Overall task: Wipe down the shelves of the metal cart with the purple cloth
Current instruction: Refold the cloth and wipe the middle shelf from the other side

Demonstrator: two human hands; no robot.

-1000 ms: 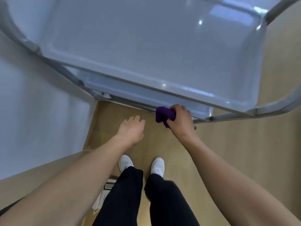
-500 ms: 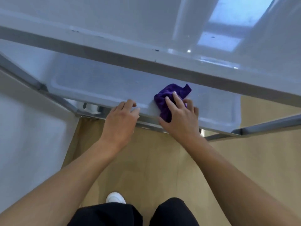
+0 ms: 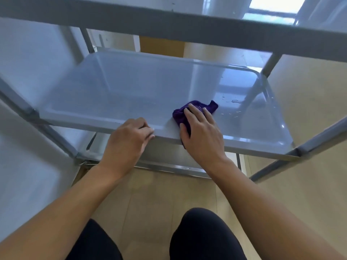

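Head view: the metal cart (image 3: 270, 63) fills the upper half of the frame. The purple cloth (image 3: 212, 107) lies bunched on the middle shelf (image 3: 131, 87), close to its front edge and right of the middle. The right hand (image 3: 202, 136) presses down on the cloth; its grip is loose, with the fingers spread nearly straight over the fabric and the thumb at the cloth's near side. The left hand (image 3: 127, 139) is on the same front edge, just left of the cloth, with a closed grip: fingers curled on top of the rim, thumb below it.

Water droplets (image 3: 236, 101) spot the shelf toward its right end. The grey rim of the top shelf (image 3: 169, 25) crosses above and hides part of the room behind. A lower shelf (image 3: 165, 156) shows beneath the hands. A white wall (image 3: 22, 166) stands left of the cart, above the wooden floor (image 3: 159, 203). Black-clad knees (image 3: 202, 235) sit at the bottom edge.
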